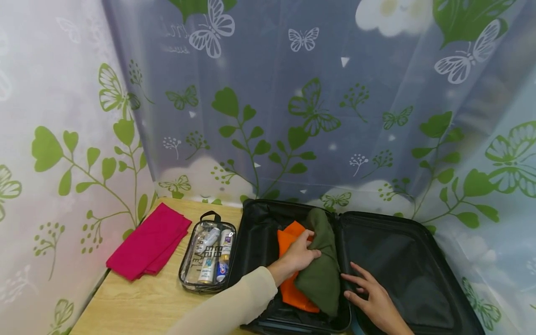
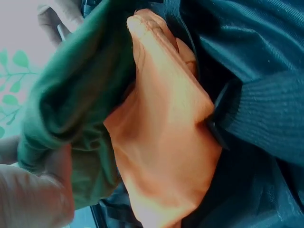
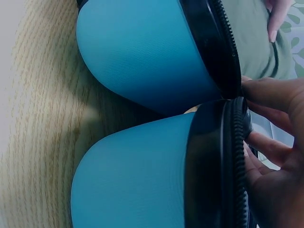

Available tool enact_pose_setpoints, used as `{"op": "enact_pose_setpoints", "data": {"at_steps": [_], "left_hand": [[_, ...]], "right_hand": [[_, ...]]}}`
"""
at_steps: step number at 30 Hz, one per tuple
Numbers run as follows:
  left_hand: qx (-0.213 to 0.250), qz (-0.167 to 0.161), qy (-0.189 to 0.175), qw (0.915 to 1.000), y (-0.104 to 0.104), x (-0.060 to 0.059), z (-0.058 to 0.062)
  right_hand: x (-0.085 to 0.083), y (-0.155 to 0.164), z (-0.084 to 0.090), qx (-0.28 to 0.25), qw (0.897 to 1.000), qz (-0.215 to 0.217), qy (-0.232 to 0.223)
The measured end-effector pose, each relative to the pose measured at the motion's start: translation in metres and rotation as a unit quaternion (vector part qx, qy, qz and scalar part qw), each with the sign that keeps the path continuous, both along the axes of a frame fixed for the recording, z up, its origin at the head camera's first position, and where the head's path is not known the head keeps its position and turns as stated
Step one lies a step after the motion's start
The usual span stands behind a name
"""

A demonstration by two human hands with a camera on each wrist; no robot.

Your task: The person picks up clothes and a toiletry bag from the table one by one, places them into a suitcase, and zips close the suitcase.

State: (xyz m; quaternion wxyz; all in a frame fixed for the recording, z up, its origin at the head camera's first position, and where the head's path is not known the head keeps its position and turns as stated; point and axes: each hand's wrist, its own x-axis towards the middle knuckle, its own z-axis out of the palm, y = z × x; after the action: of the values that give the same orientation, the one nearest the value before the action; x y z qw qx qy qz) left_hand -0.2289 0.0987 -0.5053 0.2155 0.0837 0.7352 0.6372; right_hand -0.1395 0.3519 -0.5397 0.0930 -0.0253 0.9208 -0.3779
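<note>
Inside the left half of the open suitcase [image 1: 259,218], a folded green garment [image 1: 322,274] lies on top of a folded orange garment [image 1: 293,293], the orange showing along its left edge and at its upper corner. Left hand [image 1: 299,256] rests on the green cloth near its upper left, fingers bent down over the fold; the left wrist view shows the thumb [image 2: 35,199] pressed against green fabric, so it looks to be pinching the edge of the cloth. Right hand [image 1: 372,298] lies flat at the central hinge, fingers spread, fingertips touching the lower right edge of the green garment and the rim between the two halves; it grasps nothing. Right half of the case shows only dark lining. Outside, on the wooden table [image 1: 138,307]: a clear toiletry pouch [image 1: 208,258] with tubes, just beside the case, and a folded pink cloth [image 1: 146,242] further left. Handling judgement: both garments are soft, light and limp, no stiffness beyond their folds, not fragile, mildly slippery one on the other. Lifting by one corner would likely let the fold fall open; better taken along a folded edge with fingers under and thumb on top, or pressed flat with both palms.
</note>
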Motion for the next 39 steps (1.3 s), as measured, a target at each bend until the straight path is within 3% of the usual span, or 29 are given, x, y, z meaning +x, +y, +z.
{"op": "enact_pose_setpoints", "data": {"at_steps": [3, 4, 6, 10, 11, 13, 15, 18, 23, 26, 31, 39], "left_hand": [[-0.056, 0.001, 0.025, 0.9981, -0.006, -0.002, -0.002], [-0.089, 0.002, 0.053, 0.9946, -0.008, -0.006, -0.011], [-0.165, 0.011, 0.091, 0.9821, -0.015, -0.008, -0.012], [-0.288, 0.031, 0.156, 0.9444, -0.034, -0.015, -0.015], [-0.300, 0.031, 0.156, 0.9404, -0.040, -0.013, -0.008], [-0.322, 0.030, 0.181, 0.9289, -0.051, -0.015, -0.008], [-0.328, 0.025, 0.195, 0.9238, -0.062, -0.015, -0.006], [-0.327, 0.014, 0.207, 0.9219, -0.076, -0.015, -0.003], [-0.305, -0.009, 0.207, 0.9296, -0.093, -0.017, -0.004], [-0.294, -0.009, 0.219, 0.9304, -0.101, -0.019, -0.001], [-0.302, -0.004, 0.241, 0.9222, -0.113, -0.023, 0.009], [-0.304, 0.002, 0.225, 0.9256, -0.145, -0.032, 0.014]], "right_hand": [[0.000, -0.001, 0.001, 0.003, 1.000, 0.002, 0.006], [0.000, -0.002, 0.001, 0.004, 1.000, 0.002, 0.008], [-0.001, -0.002, 0.001, 0.006, 1.000, 0.002, 0.010], [-0.001, -0.003, 0.000, 0.003, 1.000, -0.006, 0.004], [-0.002, -0.003, 0.000, 0.002, 1.000, -0.007, 0.001], [-0.001, -0.002, 0.000, 0.002, 1.000, -0.006, 0.001], [-0.002, -0.002, 0.000, 0.001, 1.000, -0.005, 0.004], [-0.002, -0.001, 0.000, 0.001, 1.000, -0.003, 0.008], [-0.001, -0.001, -0.002, -0.003, 1.000, -0.003, 0.006], [-0.001, -0.002, -0.002, -0.004, 1.000, -0.003, 0.005], [0.000, -0.002, -0.002, -0.006, 1.000, -0.006, 0.006], [0.001, -0.001, -0.002, -0.009, 1.000, -0.005, 0.010]]}}
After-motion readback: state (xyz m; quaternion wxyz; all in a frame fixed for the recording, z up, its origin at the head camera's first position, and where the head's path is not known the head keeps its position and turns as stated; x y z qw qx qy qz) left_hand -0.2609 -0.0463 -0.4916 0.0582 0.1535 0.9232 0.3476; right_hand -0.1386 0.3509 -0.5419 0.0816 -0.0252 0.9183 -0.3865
